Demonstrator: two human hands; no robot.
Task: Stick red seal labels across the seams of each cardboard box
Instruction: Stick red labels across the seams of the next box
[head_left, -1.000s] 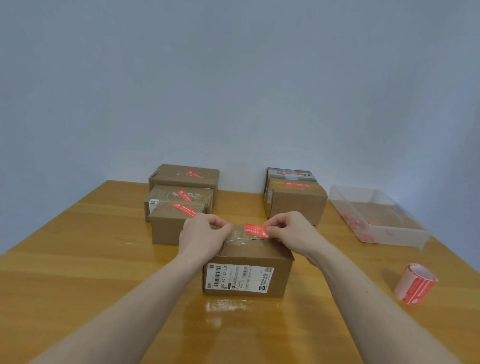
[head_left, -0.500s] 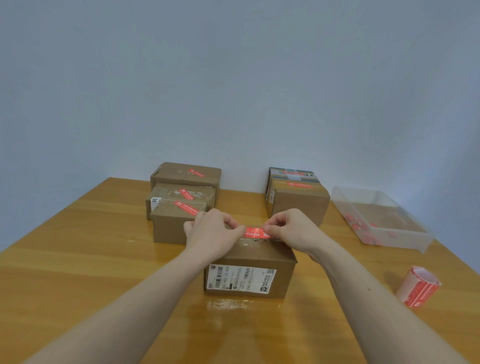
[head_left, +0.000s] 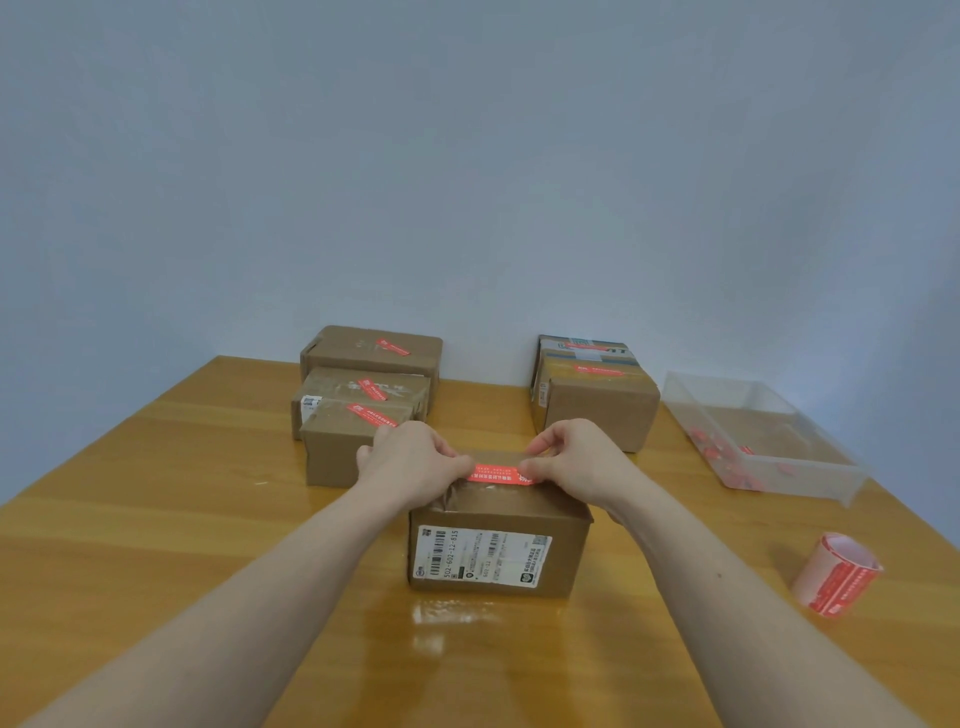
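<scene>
A cardboard box (head_left: 498, 551) with a white shipping label on its front stands at the table's middle. A red seal label (head_left: 496, 474) lies stretched flat over the box top. My left hand (head_left: 413, 462) pinches the label's left end and my right hand (head_left: 574, 460) pinches its right end, both resting on the box top. Three boxes at the back left (head_left: 363, 410) each carry a red label. At the back right another box (head_left: 597, 400) also bears red labels.
A roll of red labels (head_left: 836, 574) lies on its side at the right. A clear plastic tray (head_left: 769, 441) with red scraps sits at the far right. The wooden table (head_left: 156, 519) meets a pale wall at the back.
Both hands have drawn the red label out flat and lowered it to the box top; my left hand now holds its left end.
</scene>
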